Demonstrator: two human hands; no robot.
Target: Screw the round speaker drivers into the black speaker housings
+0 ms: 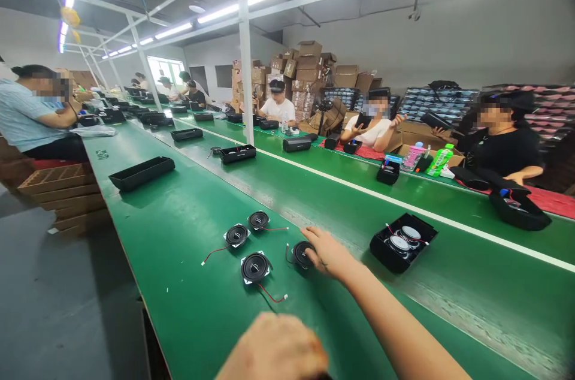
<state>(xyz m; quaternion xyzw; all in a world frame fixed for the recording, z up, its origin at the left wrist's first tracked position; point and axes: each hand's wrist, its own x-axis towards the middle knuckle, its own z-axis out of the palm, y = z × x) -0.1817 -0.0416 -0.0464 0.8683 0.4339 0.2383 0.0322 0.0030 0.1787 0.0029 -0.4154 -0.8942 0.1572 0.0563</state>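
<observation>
Long green conveyor belts run away through a factory hall under strip lights, with stacked cardboard boxes [309, 77] at the far wall and seated workers along both sides. On the near green counter [179, 308] lie four small round speaker drivers with thin red and black leads. The person's right hand [326, 251] reaches out across the counter, palm down with fingers loosely curled, and its fingertips rest on the rightmost speaker driver [300, 254]; whether it has truly gripped the driver cannot be told. Left of it sit three more: one driver on a square plate [254, 267] nearest the person, another [236, 235] farther left, and a third [259, 220] just beyond. The left hand [274, 347] sits low at the near edge of the view, seemingly closed into a fist, though what it holds, if anything, cannot be seen. Right of the reaching hand stands an open black housing [402, 242] with two drivers already fitted inside. Farther up the counter on the left lies a long black tray [141, 172], apart from everything else.
</observation>
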